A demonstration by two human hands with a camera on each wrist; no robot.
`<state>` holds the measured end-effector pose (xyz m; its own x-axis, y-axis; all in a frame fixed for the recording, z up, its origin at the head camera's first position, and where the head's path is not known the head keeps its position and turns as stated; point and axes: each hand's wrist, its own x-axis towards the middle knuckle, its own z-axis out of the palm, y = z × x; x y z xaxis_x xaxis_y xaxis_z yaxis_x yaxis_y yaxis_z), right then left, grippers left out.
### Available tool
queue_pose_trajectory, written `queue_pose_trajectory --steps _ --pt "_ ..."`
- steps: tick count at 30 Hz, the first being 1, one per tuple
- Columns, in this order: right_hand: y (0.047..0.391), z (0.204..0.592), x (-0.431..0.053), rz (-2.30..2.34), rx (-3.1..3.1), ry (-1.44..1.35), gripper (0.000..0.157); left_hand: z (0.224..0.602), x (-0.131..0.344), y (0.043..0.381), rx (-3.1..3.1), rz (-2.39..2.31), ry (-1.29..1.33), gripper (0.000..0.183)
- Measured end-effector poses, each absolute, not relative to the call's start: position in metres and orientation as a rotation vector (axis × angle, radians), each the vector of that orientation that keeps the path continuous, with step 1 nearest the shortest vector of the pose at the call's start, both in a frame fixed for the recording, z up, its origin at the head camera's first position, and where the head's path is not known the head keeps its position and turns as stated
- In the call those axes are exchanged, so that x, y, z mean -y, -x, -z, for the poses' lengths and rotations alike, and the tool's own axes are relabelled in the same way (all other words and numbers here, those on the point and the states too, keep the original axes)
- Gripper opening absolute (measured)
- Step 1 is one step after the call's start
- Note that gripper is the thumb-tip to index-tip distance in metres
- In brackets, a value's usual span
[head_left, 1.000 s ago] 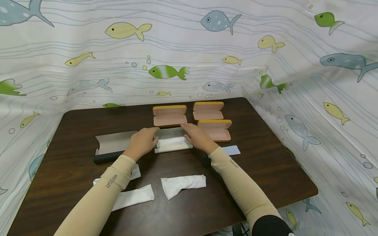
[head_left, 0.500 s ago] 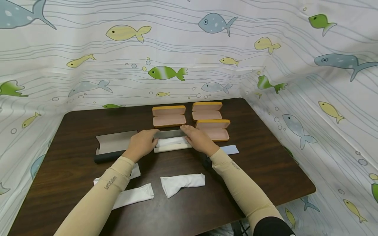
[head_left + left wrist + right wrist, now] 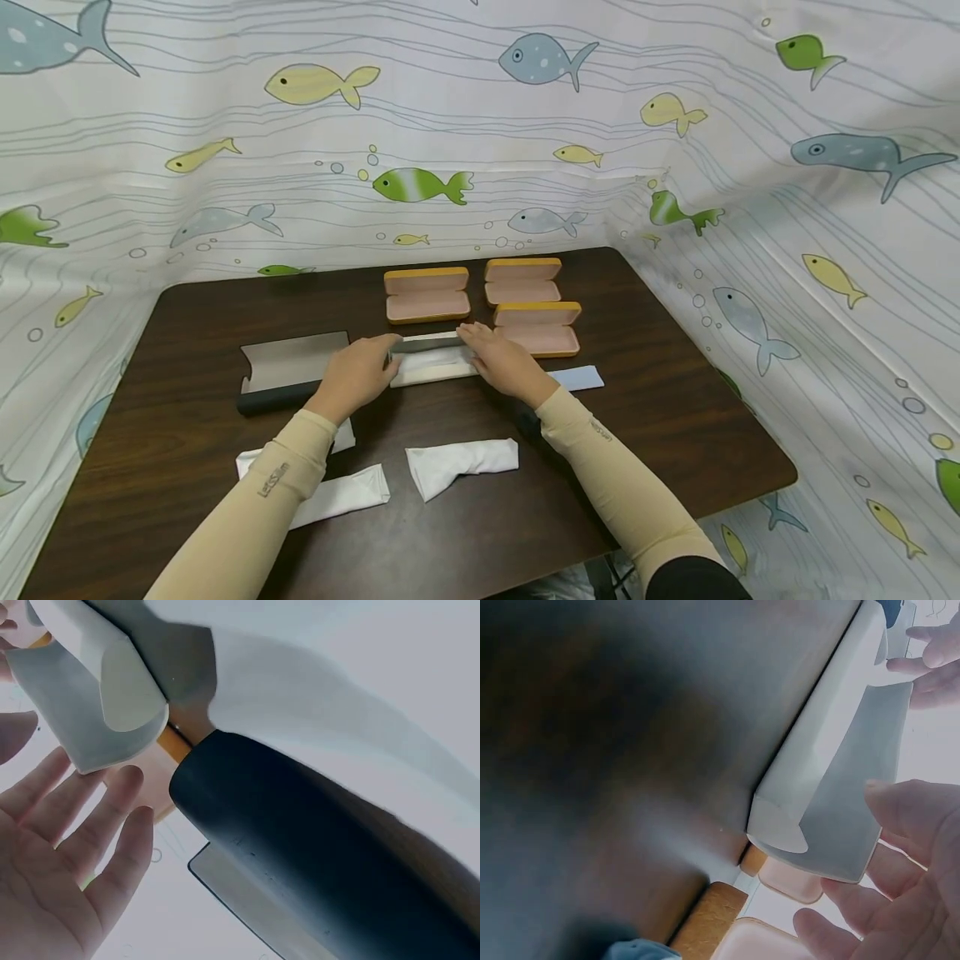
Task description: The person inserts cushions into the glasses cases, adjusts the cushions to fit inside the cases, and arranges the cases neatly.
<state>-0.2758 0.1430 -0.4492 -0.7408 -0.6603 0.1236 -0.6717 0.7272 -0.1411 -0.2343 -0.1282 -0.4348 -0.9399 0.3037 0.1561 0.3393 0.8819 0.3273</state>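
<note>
A cream-white glasses case with a grey lining lies in the middle of the table, its lid tilted partway over. White cloth fills the bottom half. At the left end of the lid is my left hand, fingers behind it and thumb at the front. My right hand holds the right end likewise; the right wrist view shows the thumb on the inner side and the fingers behind. Close beside my left hand stands an open black glasses case with a grey lining.
Three open orange cases with pink linings, one behind the white case, another back right and the last past my right hand. Several folded white cloths, such as this cloth, lie in front. A pale blue strip lies right.
The lid of the white case has tipped forward and down over the cloth, and both hands have moved slightly with it. The other cases and cloths stay put.
</note>
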Motion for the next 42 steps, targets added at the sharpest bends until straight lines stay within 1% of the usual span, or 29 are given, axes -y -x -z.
queue_pose_trajectory --steps 9,25,29,37,42 --pt "0.271 0.452 -0.147 -0.269 2.928 -1.094 0.062 0.437 0.129 0.224 2.896 0.494 0.569 0.04" --pt "0.254 0.454 -0.151 -0.19 2.963 -1.187 0.063 0.443 0.128 0.204 2.882 0.379 0.616 0.039" --pt "0.249 0.454 -0.154 -0.188 2.979 -1.191 0.061 0.447 0.127 0.197 2.902 0.275 0.646 0.045" --pt "0.244 0.453 -0.157 -0.158 3.012 -1.262 0.06 0.448 0.124 0.181 3.037 0.124 0.705 0.067" --pt "0.243 0.45 -0.157 -0.179 3.003 -1.265 0.059 0.446 0.123 0.18 3.051 0.132 0.713 0.067"
